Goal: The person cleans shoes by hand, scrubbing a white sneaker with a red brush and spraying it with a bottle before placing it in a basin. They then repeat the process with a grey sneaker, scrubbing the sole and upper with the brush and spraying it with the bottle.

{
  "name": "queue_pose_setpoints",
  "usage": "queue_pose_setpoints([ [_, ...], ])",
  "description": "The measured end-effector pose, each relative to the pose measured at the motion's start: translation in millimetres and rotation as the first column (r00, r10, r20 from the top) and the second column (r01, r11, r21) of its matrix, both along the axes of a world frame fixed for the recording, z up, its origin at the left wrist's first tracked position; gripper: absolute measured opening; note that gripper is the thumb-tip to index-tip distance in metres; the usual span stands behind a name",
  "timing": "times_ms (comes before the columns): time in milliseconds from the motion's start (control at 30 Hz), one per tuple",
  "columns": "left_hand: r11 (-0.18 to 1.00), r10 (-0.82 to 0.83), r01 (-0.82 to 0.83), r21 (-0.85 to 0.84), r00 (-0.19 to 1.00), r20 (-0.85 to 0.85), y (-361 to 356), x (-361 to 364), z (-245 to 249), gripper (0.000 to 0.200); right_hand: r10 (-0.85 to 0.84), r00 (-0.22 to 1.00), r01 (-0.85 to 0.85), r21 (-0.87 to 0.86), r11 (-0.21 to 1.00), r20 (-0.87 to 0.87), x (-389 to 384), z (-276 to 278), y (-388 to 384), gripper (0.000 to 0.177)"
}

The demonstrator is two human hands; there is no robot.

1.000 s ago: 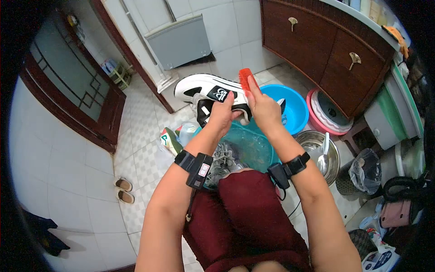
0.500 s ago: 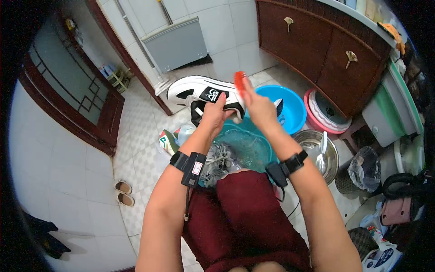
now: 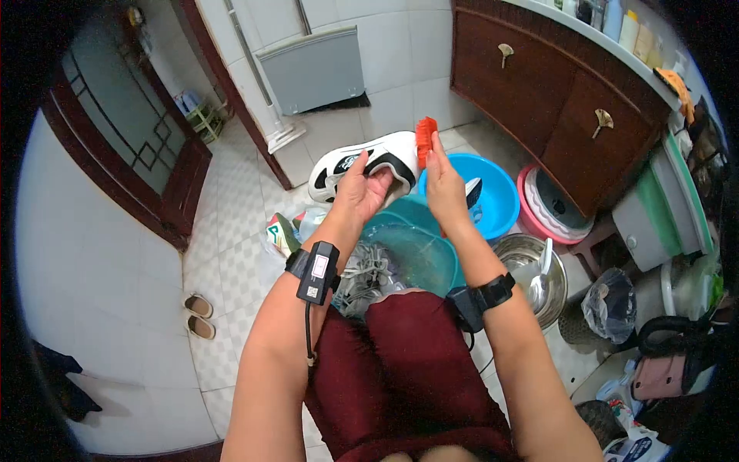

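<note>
Above the teal basin (image 3: pixel 419 254), my left hand (image 3: pixel 360 189) grips the white sneaker (image 3: pixel 362 163); at its 3 o'clock, my right hand (image 3: pixel 445 182) clasps the red brush (image 3: pixel 425 135).

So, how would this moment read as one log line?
left hand: holds sneaker | right hand: holds brush at sneaker's end | below: teal basin

Sneaker (image 3: pixel 362 164) left of brush (image 3: pixel 425 132), above basin (image 3: pixel 419 250).
</note>
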State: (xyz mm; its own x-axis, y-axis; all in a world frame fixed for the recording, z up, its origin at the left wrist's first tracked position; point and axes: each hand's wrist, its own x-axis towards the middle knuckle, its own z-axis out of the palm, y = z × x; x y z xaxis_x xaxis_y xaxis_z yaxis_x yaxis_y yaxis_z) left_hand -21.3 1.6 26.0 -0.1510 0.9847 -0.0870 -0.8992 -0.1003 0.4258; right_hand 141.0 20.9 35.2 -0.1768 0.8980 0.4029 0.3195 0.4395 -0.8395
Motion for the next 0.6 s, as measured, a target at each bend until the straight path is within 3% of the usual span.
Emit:
queue_pose_setpoints([
  [67,0.989,-0.101,0.117,0.088,0.98,-0.171,-6.4,11.3,7.7,0.042,0.094,0.994,-0.094,-0.004,0.996,0.05,-6.3,-1.7,-19.2,0.044],
  [100,0.976,-0.146,0.182,0.121,0.954,-0.261,-8.5,13.4,8.6,0.047,0.137,0.97,-0.163,0.118,0.979,0.202,-11.4,-6.2,-28.5,0.044],
  [133,0.991,-0.134,0.126,-0.046,0.902,-0.41,-9.1,10.5,2.7,0.062,0.117,0.959,-0.159,0.15,0.976,0.257,-16.0,-6.1,-32.2,0.045],
  [267,0.986,-0.095,0.138,0.096,0.928,-0.361,-15.8,16.4,22.1,0.067,-0.079,0.937,0.006,0.21,0.978,0.34,-8.1,8.6,-15.7,0.045],
  [367,0.999,0.014,0.006,0.049,0.915,-0.403,-5.3,17.6,11.7,0.057,-0.063,0.93,0.019,0.126,0.992,0.361,-12.8,12.3,-18.9,0.045],
  [433,0.997,0.047,-0.066,-0.028,0.897,-0.439,2.7,13.0,0.2,0.052,-0.05,0.905,-0.033,0.188,0.982,0.423,-15.0,11.9,-27.9,0.046],
  [500,0.997,0.059,-0.08,-0.015,0.839,-0.541,5.5,10.1,-2.3,0.05,-0.036,0.877,-0.091,0.238,0.967,0.479,-17.9,8.5,-36.0,0.046],
  [533,0.996,0.061,-0.086,-0.015,0.806,-0.589,4.8,9.1,-5.8,0.049,-0.114,0.847,-0.038,0.274,0.961,0.519,-17.0,13.6,-28.6,0.046],
  [600,0.983,0.09,-0.177,-0.044,0.682,-0.725,2.6,20.4,-8.9,0.049,-0.111,0.868,0.021,0.188,0.982,0.485,-12.0,18.8,2.3,0.046],
])
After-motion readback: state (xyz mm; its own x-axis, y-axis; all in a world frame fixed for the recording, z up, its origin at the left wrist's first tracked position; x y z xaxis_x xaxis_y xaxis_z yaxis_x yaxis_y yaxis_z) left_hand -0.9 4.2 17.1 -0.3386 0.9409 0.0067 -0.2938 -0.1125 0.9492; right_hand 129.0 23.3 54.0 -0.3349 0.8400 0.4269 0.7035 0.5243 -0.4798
